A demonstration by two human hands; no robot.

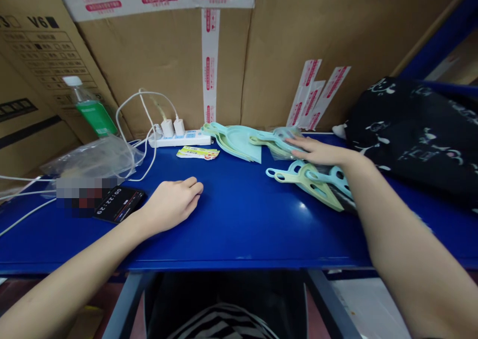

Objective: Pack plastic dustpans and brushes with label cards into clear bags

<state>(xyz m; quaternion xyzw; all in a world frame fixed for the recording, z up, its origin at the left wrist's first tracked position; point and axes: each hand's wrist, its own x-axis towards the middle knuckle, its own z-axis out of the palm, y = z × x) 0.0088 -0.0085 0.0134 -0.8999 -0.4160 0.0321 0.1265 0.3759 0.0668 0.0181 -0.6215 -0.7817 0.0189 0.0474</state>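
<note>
The right hand [316,151] lies palm down and open, with no grip, resting on a plastic-wrapped pale blue dustpan [279,141] near the far edge of the blue surface [239,234]. Just left of it stands a stack of pale green and blue plastic dustpans [239,142]. Two more pale green and blue dustpans with ring-shaped handles [309,187] lie below the right hand, toward the near side.

The left hand [172,204] rests on the surface, loosely curled and empty. A smartphone [119,204] showing a clock lies just left of it, and a white power strip [179,139] with two plugged-in chargers sits at the far edge. A green-labelled plastic bottle [89,107] stands at far left against cardboard cartons [157,65]. A black printed bag [407,135] lies at far right.
</note>
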